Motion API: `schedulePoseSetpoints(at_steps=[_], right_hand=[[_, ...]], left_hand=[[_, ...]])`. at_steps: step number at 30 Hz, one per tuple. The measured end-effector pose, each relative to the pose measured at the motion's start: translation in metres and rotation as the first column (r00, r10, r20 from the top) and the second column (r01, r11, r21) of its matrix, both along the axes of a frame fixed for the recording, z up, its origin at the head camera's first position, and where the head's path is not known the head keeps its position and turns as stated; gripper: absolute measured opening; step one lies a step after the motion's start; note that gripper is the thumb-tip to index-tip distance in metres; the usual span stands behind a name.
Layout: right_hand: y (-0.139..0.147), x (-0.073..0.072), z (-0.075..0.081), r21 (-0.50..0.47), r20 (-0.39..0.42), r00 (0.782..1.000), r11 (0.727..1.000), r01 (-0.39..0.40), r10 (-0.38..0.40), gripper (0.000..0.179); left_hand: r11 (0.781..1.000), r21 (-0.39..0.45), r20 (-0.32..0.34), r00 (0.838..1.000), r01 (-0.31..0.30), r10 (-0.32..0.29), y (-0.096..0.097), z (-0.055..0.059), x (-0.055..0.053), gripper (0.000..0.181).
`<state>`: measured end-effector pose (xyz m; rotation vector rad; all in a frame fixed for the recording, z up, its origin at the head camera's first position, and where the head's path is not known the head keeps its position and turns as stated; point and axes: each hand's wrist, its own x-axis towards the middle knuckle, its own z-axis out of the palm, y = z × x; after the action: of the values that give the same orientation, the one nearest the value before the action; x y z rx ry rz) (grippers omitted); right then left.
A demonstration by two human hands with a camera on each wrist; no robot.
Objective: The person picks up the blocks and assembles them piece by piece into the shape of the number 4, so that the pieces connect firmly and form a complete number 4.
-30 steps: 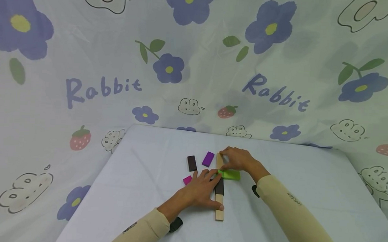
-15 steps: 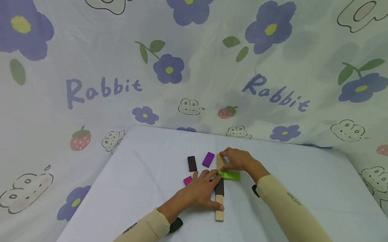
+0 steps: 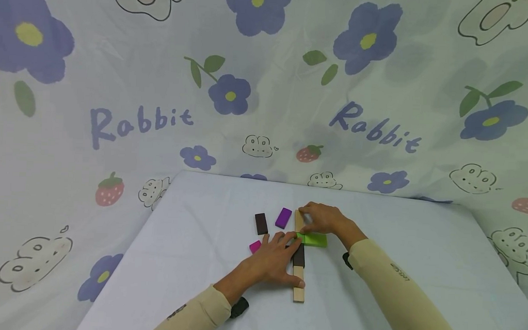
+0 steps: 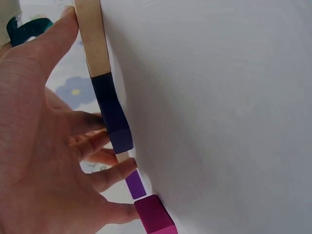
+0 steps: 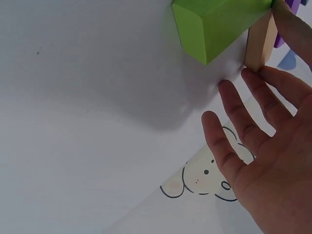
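Note:
In the head view blocks form a line: a far wooden block [image 3: 299,220], a green block [image 3: 315,240] jutting right, a dark block [image 3: 298,257] and a near wooden block [image 3: 298,295]. My right hand [image 3: 325,218] holds the far wooden block lengthwise, index fingertip at its far end and thumb by the green. Its other fingers stretch out free in the right wrist view. My left hand [image 3: 271,261] spreads along the line, thumb on the near wooden block, index finger over the green and dark pieces. The left little fingertip meets a magenta block [image 4: 155,214] in the left wrist view.
Left of the line lie a loose dark brown block [image 3: 261,224] and a purple block [image 3: 283,217]. A white cloth [image 3: 201,216] covers the table. Behind it hangs a printed curtain [image 3: 274,112] with flowers and rabbits.

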<state>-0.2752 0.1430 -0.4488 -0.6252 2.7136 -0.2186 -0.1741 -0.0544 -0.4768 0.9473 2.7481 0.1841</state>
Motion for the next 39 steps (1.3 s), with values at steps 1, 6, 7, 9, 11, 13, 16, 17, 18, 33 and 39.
schedulePoseSetpoints(at_steps=[1, 6, 7, 9, 11, 13, 16, 17, 18, 33, 39], right_hand=[[0.0001, 0.0002, 0.0001, -0.001, -0.001, 1.000, 1.000, 0.000, 0.000, 0.074], [0.0012, 0.0010, -0.0004, -0.007, -0.008, 1.000, 1.000, -0.002, 0.002, 0.074], [0.0013, 0.0012, -0.0005, -0.008, -0.008, 1.000, 1.000, -0.002, 0.002, 0.074], [0.0015, 0.0016, -0.0005, -0.011, -0.006, 1.000, 1.000, 0.000, 0.000, 0.074], [0.0017, 0.0018, -0.0004, -0.012, -0.005, 1.000, 1.000, 0.000, 0.000, 0.074], [0.0019, 0.0019, -0.0004, -0.011, -0.005, 1.000, 1.000, -0.003, 0.003, 0.074], [0.0024, 0.0018, -0.0007, -0.012, -0.004, 1.000, 1.000, -0.011, 0.011, 0.074], [0.0027, 0.0017, -0.0009, -0.013, -0.005, 1.000, 1.000, -0.014, 0.014, 0.074], [0.0029, 0.0016, -0.0011, -0.015, -0.006, 1.000, 1.000, -0.016, 0.016, 0.074], [0.0045, 0.0022, -0.0063, -0.075, 0.033, 0.999, 0.996, 0.043, -0.040, 0.080], [0.0084, 0.0044, -0.0074, -0.111, 0.041, 0.998, 0.993, 0.051, -0.047, 0.082]], left_hand=[[1.000, 0.000, -0.002, 1.000, 0.000, 0.000, 0.0000, -0.0002, 0.0000, 0.104], [1.000, 0.001, -0.008, 1.000, 0.004, -0.004, 0.0000, -0.0005, 0.0005, 0.104], [1.000, 0.001, -0.006, 1.000, 0.005, -0.005, -0.0001, -0.0005, 0.0006, 0.104], [1.000, 0.004, -0.004, 1.000, 0.006, -0.006, -0.0002, -0.0005, 0.0009, 0.104], [1.000, 0.005, -0.003, 1.000, 0.007, -0.007, -0.0001, -0.0004, 0.0009, 0.104], [1.000, 0.004, -0.003, 1.000, 0.007, -0.007, -0.0001, -0.0003, 0.0008, 0.104], [1.000, 0.004, -0.005, 1.000, 0.008, -0.008, 0.0001, -0.0005, 0.0006, 0.105], [1.000, 0.002, -0.005, 1.000, 0.008, -0.008, 0.0002, -0.0004, 0.0005, 0.105], [1.000, 0.000, -0.007, 1.000, 0.008, -0.008, 0.0002, -0.0002, 0.0005, 0.105], [1.000, 0.001, -0.019, 1.000, 0.012, -0.012, -0.0005, -0.0021, -0.0010, 0.104], [1.000, 0.001, -0.022, 1.000, 0.011, -0.011, -0.0009, -0.0022, -0.0016, 0.105]])
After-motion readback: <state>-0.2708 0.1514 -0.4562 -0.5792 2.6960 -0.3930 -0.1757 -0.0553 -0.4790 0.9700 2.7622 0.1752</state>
